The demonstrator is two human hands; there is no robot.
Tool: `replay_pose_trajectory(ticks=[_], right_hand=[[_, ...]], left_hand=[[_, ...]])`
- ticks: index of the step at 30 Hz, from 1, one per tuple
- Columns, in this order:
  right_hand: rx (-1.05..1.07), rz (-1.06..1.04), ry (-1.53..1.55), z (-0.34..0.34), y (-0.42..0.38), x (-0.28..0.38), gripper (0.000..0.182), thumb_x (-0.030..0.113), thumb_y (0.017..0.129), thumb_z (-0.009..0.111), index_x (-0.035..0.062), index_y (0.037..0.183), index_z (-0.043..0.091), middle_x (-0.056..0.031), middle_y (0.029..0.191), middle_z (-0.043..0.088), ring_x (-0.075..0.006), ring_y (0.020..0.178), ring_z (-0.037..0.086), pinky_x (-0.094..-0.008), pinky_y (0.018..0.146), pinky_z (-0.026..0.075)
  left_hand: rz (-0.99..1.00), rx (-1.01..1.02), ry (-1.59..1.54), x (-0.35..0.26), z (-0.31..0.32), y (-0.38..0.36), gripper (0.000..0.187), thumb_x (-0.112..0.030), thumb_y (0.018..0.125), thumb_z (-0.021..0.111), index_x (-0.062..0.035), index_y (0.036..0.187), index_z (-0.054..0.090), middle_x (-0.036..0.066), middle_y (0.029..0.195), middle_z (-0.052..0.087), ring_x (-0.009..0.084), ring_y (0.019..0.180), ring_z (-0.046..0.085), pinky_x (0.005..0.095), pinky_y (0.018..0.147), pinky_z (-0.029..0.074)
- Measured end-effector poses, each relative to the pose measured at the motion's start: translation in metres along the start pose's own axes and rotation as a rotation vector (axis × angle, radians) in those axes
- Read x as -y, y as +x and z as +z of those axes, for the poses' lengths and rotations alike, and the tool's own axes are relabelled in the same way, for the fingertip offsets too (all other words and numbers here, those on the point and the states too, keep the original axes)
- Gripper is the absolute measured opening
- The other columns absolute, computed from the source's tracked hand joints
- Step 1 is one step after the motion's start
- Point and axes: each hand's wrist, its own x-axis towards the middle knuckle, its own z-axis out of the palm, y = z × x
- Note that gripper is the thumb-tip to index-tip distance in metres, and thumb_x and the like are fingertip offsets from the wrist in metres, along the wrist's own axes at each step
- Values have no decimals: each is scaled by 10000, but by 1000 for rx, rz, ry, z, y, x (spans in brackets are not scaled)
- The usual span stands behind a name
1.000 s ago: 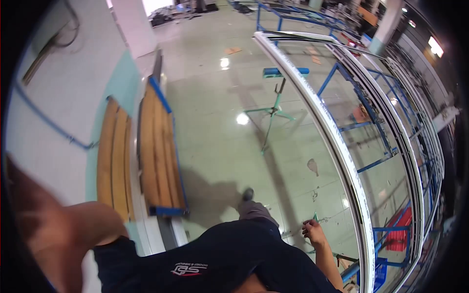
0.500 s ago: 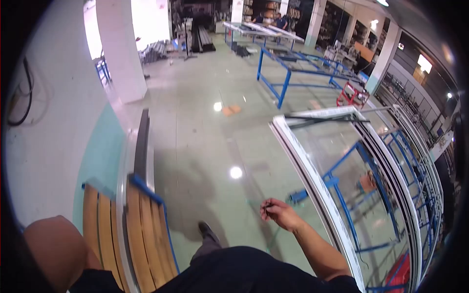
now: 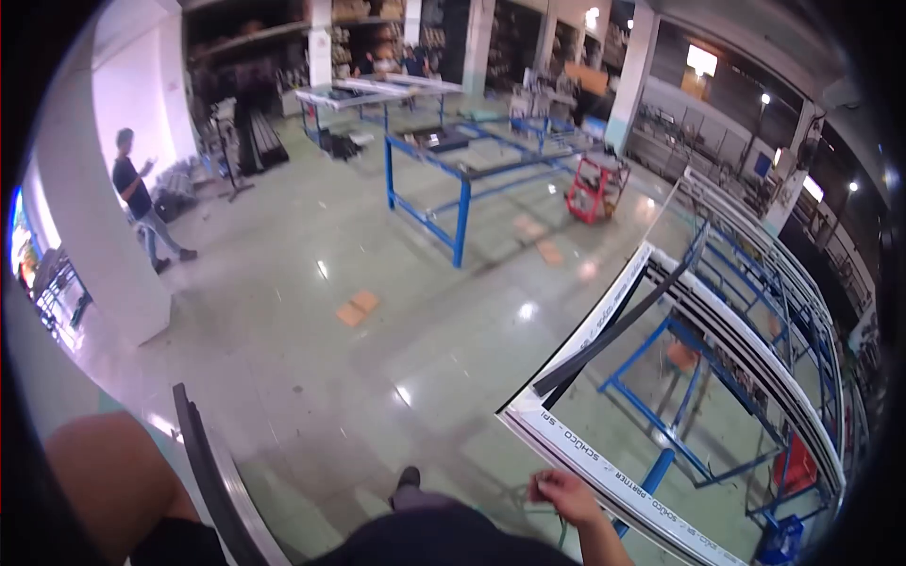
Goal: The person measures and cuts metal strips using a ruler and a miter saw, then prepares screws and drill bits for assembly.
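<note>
My right hand (image 3: 564,495) hangs low in front of my body, beside the near side of a large white window frame (image 3: 604,472) with printed tape along it. Its fingers are curled together; whatever sits between them is too small and dark to make out. A long dark strip (image 3: 618,330) lies slantwise across the frame's far corner. Blue metal supports (image 3: 661,415) show beneath the frame. On the left only my bare left arm (image 3: 113,481) is visible; the hand itself is out of view.
Dark and silver profiles (image 3: 212,462) stand at the lower left by the wall. Ahead is a blue work table (image 3: 460,217), with a red cart (image 3: 596,189) to its right. A person (image 3: 137,198) stands by the left pillar (image 3: 123,236). Cardboard pieces (image 3: 357,308) lie on the floor.
My view has swung to the right and forward. The wooden slats at the left have left the view, and a person by the pillar has appeared. My right hand is lower and stays curled.
</note>
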Motion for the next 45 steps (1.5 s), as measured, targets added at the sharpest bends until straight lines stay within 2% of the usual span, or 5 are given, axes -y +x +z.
replay_pose_trajectory(ticks=[15, 19, 22, 29, 45], right_hand=[[-2, -85, 132, 16, 569, 271, 145, 61, 1032, 596, 0, 1164, 595, -117, 1099, 734, -182, 927, 698, -340, 858, 572], [-270, -118, 63, -9, 670, 250, 197, 136, 1006, 675, -7, 1141, 672, -70, 1028, 746, -131, 923, 682, -314, 848, 545], [-375, -14, 11, -41, 725, 277, 214, 143, 983, 714, 19, 1157, 698, -7, 966, 727, -84, 894, 636, -262, 821, 523], [-565, -31, -350, -190, 887, 380, 266, 165, 951, 730, 36, 1180, 684, -88, 921, 753, -161, 761, 700, -307, 719, 561], [-812, -51, -745, -714, 1241, 535, 384, 266, 915, 760, 80, 1235, 660, -149, 1157, 655, -317, 894, 707, -416, 747, 574]], left_hand=[[-71, -221, -110, 593, -2, -105, 547, -420, 1062, 450, -4, 1413, 501, 148, 1311, 591, 277, 1228, 553, 459, 1117, 387], [-1427, -540, -746, 793, 212, -235, 557, -446, 1105, 402, -23, 1459, 483, 159, 1331, 595, 279, 1277, 551, 468, 1137, 399], [-1721, 58, -1490, 872, 399, -277, 535, -448, 1124, 393, -24, 1438, 483, 143, 1380, 552, 298, 1237, 586, 453, 1086, 486], [-1830, 571, -2110, 1059, 615, -133, 584, -517, 1124, 326, -50, 1399, 542, 123, 1357, 614, 265, 1223, 625, 442, 1040, 524], [-2056, 258, -1874, 1565, 956, 58, 325, -361, 1128, 429, -85, 1031, 573, 31, 804, 588, 207, 760, 635, 329, 698, 563]])
